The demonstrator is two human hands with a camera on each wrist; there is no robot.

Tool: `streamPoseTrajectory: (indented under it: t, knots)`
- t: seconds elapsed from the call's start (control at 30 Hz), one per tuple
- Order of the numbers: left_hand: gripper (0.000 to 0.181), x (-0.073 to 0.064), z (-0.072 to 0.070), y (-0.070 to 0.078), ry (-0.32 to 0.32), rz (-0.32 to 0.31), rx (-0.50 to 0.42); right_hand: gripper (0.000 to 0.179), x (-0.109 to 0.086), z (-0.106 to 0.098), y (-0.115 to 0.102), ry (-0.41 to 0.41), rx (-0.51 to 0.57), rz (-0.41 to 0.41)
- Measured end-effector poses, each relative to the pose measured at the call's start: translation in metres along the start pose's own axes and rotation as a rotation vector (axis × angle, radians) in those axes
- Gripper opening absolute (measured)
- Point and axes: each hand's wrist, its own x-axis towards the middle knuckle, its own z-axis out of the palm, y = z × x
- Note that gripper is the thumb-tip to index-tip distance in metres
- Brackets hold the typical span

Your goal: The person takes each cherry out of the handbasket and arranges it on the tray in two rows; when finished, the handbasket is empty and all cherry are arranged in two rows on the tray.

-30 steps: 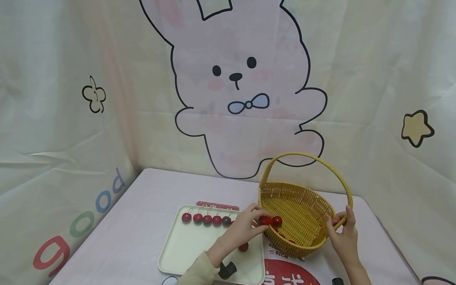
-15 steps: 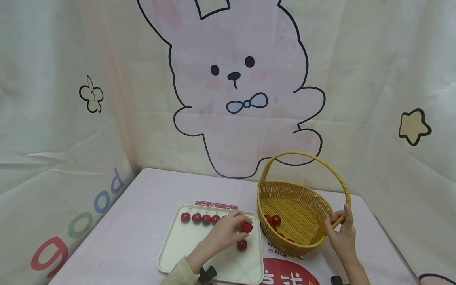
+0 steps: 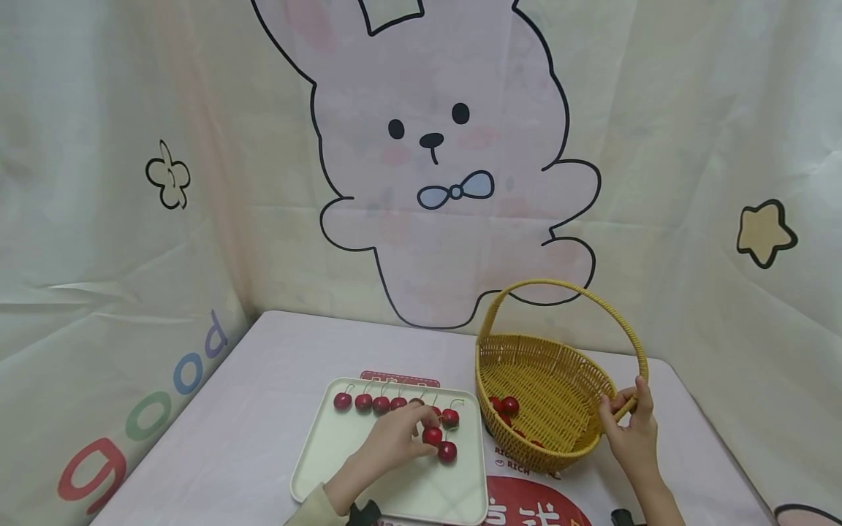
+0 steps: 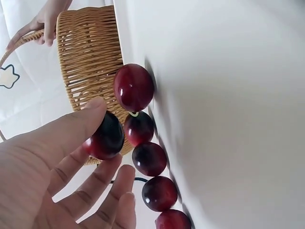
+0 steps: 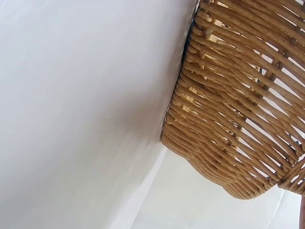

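Note:
My left hand (image 3: 395, 442) pinches a dark red cherry (image 3: 432, 436) between thumb and fingers, just above the cream tray (image 3: 355, 471). In the left wrist view that cherry (image 4: 106, 138) shows a blackish side. Along the tray's far edge runs a row of several stemmed cherries (image 3: 363, 402). One more cherry (image 3: 447, 452) lies in front of the row's right end, close by the held one. My right hand (image 3: 634, 442) grips the yellow wicker basket (image 3: 536, 460) where its handle meets the rim. Several cherries (image 3: 509, 406) lie inside the basket on its left side.
The basket stands right beside the tray on a white tabletop (image 3: 224, 431). Red printing (image 3: 533, 500) shows on the surface in front of the basket. A curtain (image 3: 441, 256) with a bunny drawing hangs behind, and more cloth encloses both sides.
My left hand has moved left from the basket's rim to over the tray, with a cherry in its fingers. The right hand keeps its grip on the basket.

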Motion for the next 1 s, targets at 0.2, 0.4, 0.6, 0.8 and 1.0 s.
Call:
streamPoseTrajectory:
  t: [0.2,0.4,0.6,0.8,1.0]
  knots:
    - [0.032,-0.001,0.0,-0.002,-0.048,-0.024,0.001,0.06,-0.001,0.001,0.001,0.011,0.013,-0.011]
    - [0.033,-0.002,0.003,-0.006,-0.086,-0.027,-0.052,0.06,-0.001,0.001,0.001,0.019,0.018,-0.019]
    - [0.034,-0.003,0.006,-0.009,-0.104,-0.035,-0.115,0.06,0.0,0.0,0.001,0.018,0.013,-0.019]
    - [0.034,-0.004,0.009,-0.011,-0.122,-0.059,-0.157,0.061,0.0,0.0,0.0,0.011,0.006,-0.011]
    - [0.035,-0.004,0.011,-0.011,-0.117,-0.073,-0.157,0.061,0.0,0.001,0.0,0.015,0.017,-0.014]
